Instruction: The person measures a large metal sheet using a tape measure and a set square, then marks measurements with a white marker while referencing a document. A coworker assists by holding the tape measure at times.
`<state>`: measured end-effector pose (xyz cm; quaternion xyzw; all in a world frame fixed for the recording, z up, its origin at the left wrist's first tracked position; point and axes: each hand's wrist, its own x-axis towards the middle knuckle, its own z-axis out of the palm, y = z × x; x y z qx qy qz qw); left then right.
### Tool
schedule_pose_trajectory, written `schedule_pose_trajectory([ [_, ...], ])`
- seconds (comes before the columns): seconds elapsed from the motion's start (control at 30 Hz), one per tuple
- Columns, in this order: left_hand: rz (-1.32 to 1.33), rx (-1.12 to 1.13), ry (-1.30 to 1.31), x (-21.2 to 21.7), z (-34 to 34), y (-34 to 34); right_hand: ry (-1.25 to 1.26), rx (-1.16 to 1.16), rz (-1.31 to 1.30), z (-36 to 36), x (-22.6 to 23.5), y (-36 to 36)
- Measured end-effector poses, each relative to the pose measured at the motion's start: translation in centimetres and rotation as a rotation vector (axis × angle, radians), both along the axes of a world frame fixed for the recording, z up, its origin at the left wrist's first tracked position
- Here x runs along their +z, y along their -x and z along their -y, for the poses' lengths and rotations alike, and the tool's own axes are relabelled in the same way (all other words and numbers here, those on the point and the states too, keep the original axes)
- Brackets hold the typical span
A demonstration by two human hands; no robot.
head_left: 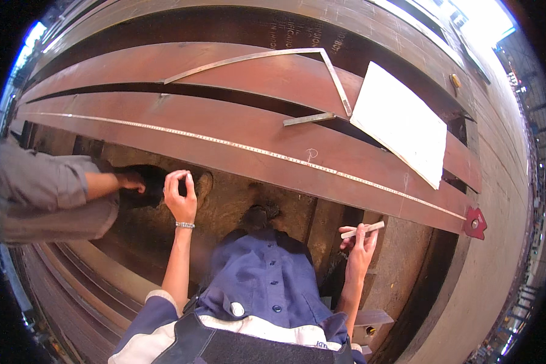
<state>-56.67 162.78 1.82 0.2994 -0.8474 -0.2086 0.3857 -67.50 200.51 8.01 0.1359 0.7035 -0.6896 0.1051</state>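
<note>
My right hand (360, 242) pinches a flat, pale chalk stick (370, 230) near the front edge of a reddish-brown steel beam (236, 167). Left of it, my left hand (181, 197) is raised beside the same edge, its fingers curled towards the thumb in a loose pinch; no object shows between them. Along the beam's top lies a pulled-out tape measure (224, 142), its red case (475, 223) at the right end. Small chalk marks (311, 156) show on the surface next to the blade.
A metal carpenter's square (249, 57), a short metal bar (309, 119) and a white paper sheet (400, 124) lie across the beams behind. Dark gaps separate the beams. At the left stands another person in a grey sleeve (39, 185), their hand (131, 181) near the beam.
</note>
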Motion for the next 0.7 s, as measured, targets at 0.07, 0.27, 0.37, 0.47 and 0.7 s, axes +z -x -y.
schedule_pose_trajectory([
  [0.07,0.036,0.007,-0.058,-0.5,-1.5,-2.5,0.061,-0.05,-0.023,-0.4,-1.1,-0.7],
  [0.27,0.247,0.151,-0.297,-4.6,-4.8,-9.3,0.106,0.106,0.005,0.5,-0.9,-1.0],
  [0.37,0.269,0.312,-0.395,-8.8,-5.7,-12.9,-0.371,0.4,-0.114,1.6,-2.1,-0.8],
  [0.47,0.358,0.404,-0.674,-15.7,-5.6,-18.9,-0.586,0.489,-0.272,5.8,0.5,-0.5],
  [0.7,1.181,0.293,-0.828,-28.1,-6.8,-35.8,-0.946,0.453,-0.576,10.2,-0.6,2.0],
])
